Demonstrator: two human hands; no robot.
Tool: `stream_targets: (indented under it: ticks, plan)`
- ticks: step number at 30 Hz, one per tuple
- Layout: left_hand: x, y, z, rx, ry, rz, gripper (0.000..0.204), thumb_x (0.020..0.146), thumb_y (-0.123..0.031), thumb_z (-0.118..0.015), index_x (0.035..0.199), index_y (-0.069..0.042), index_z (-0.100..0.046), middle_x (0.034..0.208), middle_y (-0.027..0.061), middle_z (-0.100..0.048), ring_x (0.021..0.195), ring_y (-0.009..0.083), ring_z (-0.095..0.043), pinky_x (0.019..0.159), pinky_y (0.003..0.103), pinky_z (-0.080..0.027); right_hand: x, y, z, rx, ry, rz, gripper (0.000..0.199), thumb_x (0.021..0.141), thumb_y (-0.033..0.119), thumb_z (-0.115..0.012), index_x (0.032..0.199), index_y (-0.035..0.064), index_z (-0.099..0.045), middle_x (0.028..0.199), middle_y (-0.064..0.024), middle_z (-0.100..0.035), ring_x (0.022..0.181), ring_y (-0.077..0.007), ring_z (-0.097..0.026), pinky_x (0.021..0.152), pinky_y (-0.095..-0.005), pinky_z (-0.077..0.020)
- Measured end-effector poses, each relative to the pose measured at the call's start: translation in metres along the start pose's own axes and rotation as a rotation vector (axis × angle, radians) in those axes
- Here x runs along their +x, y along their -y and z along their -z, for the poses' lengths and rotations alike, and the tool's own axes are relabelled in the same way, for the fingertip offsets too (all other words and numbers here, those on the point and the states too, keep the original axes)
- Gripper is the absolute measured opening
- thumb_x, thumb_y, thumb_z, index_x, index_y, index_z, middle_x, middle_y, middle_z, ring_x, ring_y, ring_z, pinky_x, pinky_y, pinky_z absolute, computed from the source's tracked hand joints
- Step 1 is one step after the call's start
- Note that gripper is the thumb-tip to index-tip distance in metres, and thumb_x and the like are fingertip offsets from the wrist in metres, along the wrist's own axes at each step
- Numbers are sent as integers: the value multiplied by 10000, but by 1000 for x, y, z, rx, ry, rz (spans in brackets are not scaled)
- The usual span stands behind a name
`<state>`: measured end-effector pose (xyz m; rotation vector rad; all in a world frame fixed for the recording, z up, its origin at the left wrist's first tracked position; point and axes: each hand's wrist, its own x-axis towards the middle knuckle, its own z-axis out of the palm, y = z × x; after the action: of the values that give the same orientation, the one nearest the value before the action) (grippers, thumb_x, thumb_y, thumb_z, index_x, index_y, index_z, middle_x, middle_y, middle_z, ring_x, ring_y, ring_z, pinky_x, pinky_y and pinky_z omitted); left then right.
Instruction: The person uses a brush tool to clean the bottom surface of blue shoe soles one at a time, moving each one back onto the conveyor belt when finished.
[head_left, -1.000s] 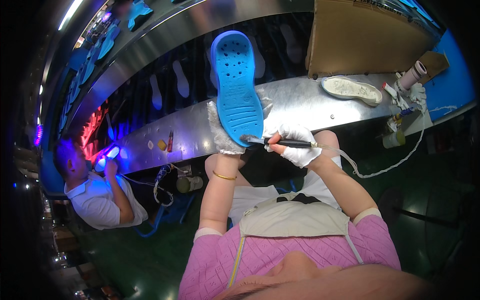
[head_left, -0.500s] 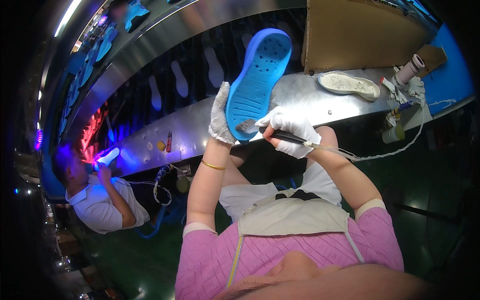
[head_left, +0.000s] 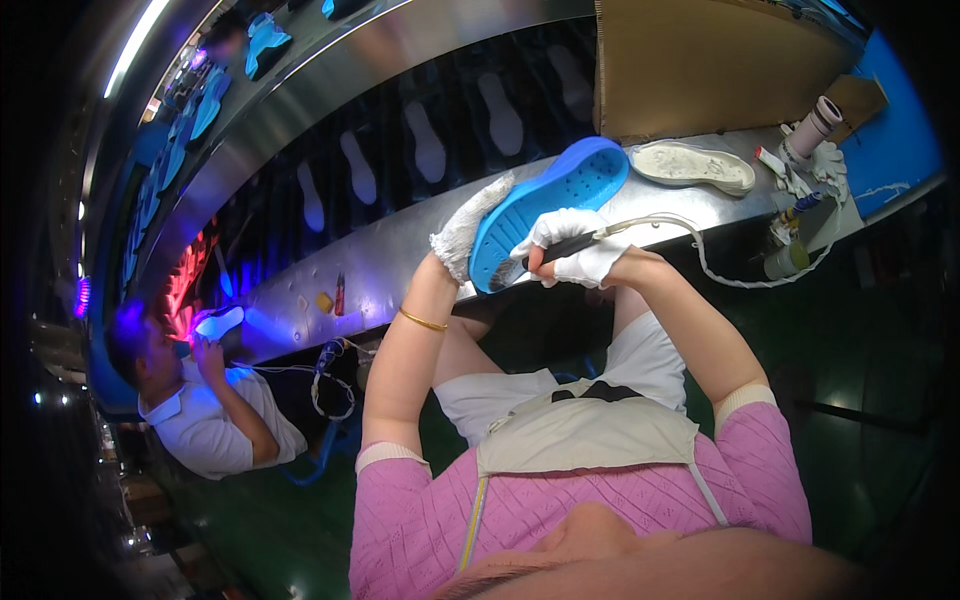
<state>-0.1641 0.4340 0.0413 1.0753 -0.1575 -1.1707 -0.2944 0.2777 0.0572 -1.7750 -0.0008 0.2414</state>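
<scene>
My left hand, in a knitted light glove, is closed on the left edge of a blue shoe sole. The sole is tilted, its toe pointing up and to the right, with ridges and small holes on the face toward me. In my white-gloved right hand, bare fingertips grip a black-handled brush. Its dark tip lies by the sole's heel, partly hidden by my fingers. A pale tube runs from the handle's back end and loops off to the right.
Beyond my hands runs a metal ledge bearing a white sole. A cardboard sheet stands behind it; a pink cup is at right. Dark slots hold pale sole shapes. To the left, another person holds a lit sole.
The blue sole has tipped over to the right and come lower, its toe now nearer the white sole. My right hand has turned, and the tube now arches higher.
</scene>
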Motion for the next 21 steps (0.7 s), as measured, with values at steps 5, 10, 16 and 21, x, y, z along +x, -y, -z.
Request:
stream_targets:
  ticks: [5, 10, 16, 21]
  plan:
    - [-1, 1, 3, 164, -59, 10, 535, 907, -503, -576, 1156, -31, -612, 1006, 155, -670, 826, 230, -681, 682, 337, -599, 0, -5, 17, -57, 35, 31, 165, 646, -9, -745, 762, 95, -693, 886, -56, -707, 879, -199, -669, 757, -298, -528]
    - [3, 6, 10, 0, 65, 45, 559, 927, -505, -536, 1231, -36, -565, 1098, 177, -646, 879, 285, -681, 730, 409, -600, -12, 0, 33, -371, -55, 108, 117, 690, 29, -740, 780, 77, -683, 895, -71, -695, 853, -208, -654, 750, -302, -519]
    - [8, 40, 22, -462, 194, -270, 669, 954, -570, -389, 1347, -34, -466, 1216, 192, -600, 1052, 355, -625, 928, 479, -515, -20, -1, -16, 200, -418, 214, 127, 820, 9, -700, 918, 33, -623, 818, -44, -642, 716, -110, -609, 681, -249, -503]
    - [12, 65, 25, -592, 312, -410, 640, 969, -558, -327, 1344, -56, -454, 1245, 160, -569, 1093, 310, -583, 958, 451, -496, -24, -23, -57, 142, -208, 390, 137, 808, -33, -700, 928, -2, -641, 895, -80, -657, 754, -124, -638, 700, -255, -515]
